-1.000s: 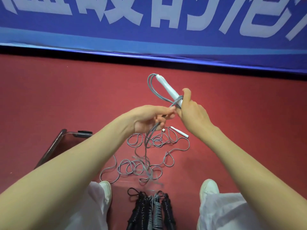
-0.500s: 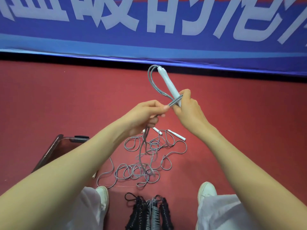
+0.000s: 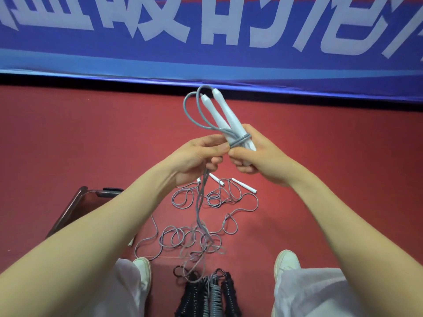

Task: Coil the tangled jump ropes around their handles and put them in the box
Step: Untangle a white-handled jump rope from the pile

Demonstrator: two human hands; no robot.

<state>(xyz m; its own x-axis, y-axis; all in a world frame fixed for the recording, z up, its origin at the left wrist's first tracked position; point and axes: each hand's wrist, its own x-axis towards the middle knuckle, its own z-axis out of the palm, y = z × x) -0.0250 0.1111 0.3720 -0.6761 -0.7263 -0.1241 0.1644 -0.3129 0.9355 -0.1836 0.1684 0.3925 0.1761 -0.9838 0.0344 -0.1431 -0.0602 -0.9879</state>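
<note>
1. A person is looking down at their own two bare arms, which are reaching forward over a red floor (image 3: 332, 145).
2. The right hand (image 3: 263, 161) is holding a pair of white handles (image 3: 225, 115) side by side. Its grip is closed around their lower ends, with the thumb lying across the front. The handles are pointing up and away, tilted slightly left.
3. A grey rope (image 3: 239, 141) is running out of the far tips of the handles. It is looping down on their left side and wrapping a couple of turns around both handles just above the right hand's fingers.
4. The left hand (image 3: 194, 156) is sitting just left of the right hand, fingertips almost touching it. Its grip is closed on the grey rope, pinching it right beside the wrapped turns.
5. From under the left hand, the rope is hanging down in two strands to the floor.
6. There it is joining a loose tangle of grey rope (image 3: 194, 241), spreading in many small loops between the hands and the person's feet.
7. Two more loose handles (image 3: 244, 185) are lying at the far edge of that tangle.
8. A clear box (image 3: 68, 209) with a dark rim is sitting on the floor at the left, mostly hidden behind the left forearm.
9. Nearest the viewer, between two white shoes (image 3: 286, 261), several coiled bundles (image 3: 214, 294) of black and grey rope are lying side by side. Whether they are inside a container cannot be told.
10. A blue banner (image 3: 229, 65) with large pale characters is stretching across the far side.
</note>
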